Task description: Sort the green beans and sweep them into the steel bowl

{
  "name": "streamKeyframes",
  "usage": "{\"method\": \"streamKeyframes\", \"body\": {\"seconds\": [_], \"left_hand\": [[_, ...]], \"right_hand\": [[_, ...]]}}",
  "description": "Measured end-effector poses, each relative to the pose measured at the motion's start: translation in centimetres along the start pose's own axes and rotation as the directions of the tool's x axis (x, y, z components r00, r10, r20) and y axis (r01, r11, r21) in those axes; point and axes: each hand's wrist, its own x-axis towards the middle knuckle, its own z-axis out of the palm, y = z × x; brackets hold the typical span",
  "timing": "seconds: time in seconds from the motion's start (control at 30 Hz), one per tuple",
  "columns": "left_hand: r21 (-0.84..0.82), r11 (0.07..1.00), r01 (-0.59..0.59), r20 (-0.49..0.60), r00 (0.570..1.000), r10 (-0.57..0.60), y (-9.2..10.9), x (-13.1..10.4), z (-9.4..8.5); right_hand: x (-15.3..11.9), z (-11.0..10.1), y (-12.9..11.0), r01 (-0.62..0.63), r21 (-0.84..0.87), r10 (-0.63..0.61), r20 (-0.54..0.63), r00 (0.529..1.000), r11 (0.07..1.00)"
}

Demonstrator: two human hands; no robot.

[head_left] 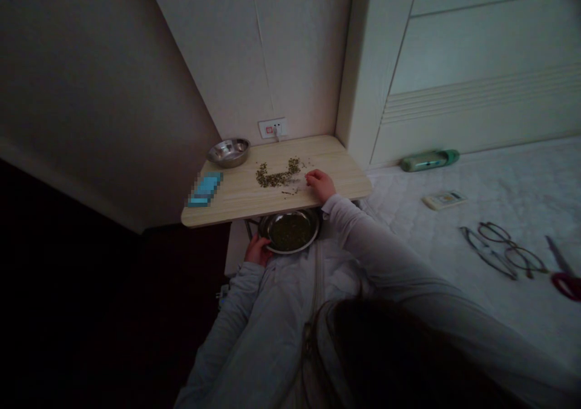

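Note:
Small greenish-brown pieces [272,178] lie scattered in a curved patch on the light wooden table [236,197]. My right hand [320,185] is over the table just right of them, its fingers drawn together; whatever they pinch is too small to make out. A metal bowl [290,232] with a dark green mass inside sits at my lap, below the table's front edge. My left hand [258,251] grips this bowl's left rim. A second metal bowl [229,153] stands at the table's back left corner.
A blurred-out blue phone-like object [206,189] lies on the table's left. A plug sits in the wall socket [273,128]. On the white bed [408,239] at right are a green bottle [429,160], a pale remote-like device [445,199], eyeglasses [512,248] and scissors [566,285].

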Motion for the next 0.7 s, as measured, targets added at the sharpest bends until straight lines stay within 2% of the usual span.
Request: {"method": "streamKeyframes", "body": {"seconds": [0.13,0.37,0.5,0.7], "left_hand": [[0.000,1.000,0.003,0.002,1.000,-0.003,0.0,-0.1,0.0],[0.015,1.000,-0.019,0.009,1.000,0.019,0.2,-0.5,0.2],[0.005,0.999,-0.035,0.027,0.999,0.035,0.1,-0.4,0.2],[0.015,1.000,-0.025,0.026,0.999,0.024,0.1,-0.2,0.2]], "right_hand": [[0.3,-0.8,0.1,-0.014,-0.016,0.013,-0.042,0.999,1.000],[0.0,-1.3,0.2,-0.039,-0.195,0.019,-0.102,0.995,0.980],[-0.3,-1.1,-0.1,-0.023,-0.263,0.005,-0.068,0.998,0.965],[-0.4,-1.2,-0.3,-0.023,-0.206,0.033,0.045,0.998,0.978]]}}
